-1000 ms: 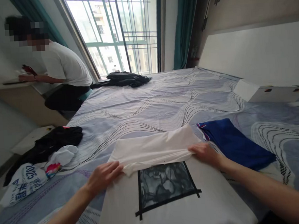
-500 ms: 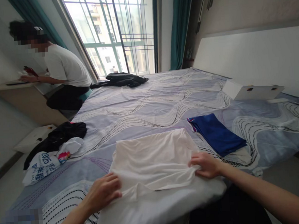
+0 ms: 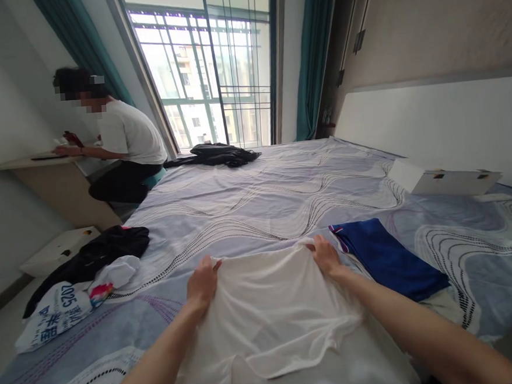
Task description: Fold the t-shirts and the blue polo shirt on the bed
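A white garment [image 3: 268, 302], its exact kind unclear, lies spread on the bed in front of me with loose creases near its lower edge. My left hand [image 3: 203, 280] pinches its far left corner. The far right corner is between the fingers of my right hand [image 3: 324, 254]. Between the two hands the far edge runs nearly straight. Just right of my right hand lies a folded blue garment [image 3: 387, 259] with a striped trim, on top of something pale.
The patterned bedsheet [image 3: 248, 204] covers the bed. A dark heap [image 3: 222, 154] lies at its far edge. Black clothing [image 3: 106, 249] and a printed white cloth [image 3: 56, 314] are at left. A white box [image 3: 452, 179] stands right. A person [image 3: 129, 130] sits at a desk [image 3: 48, 171].
Both hands have moved from the garment's near part to its far corners and now grip them. The camera view has tilted up slightly.
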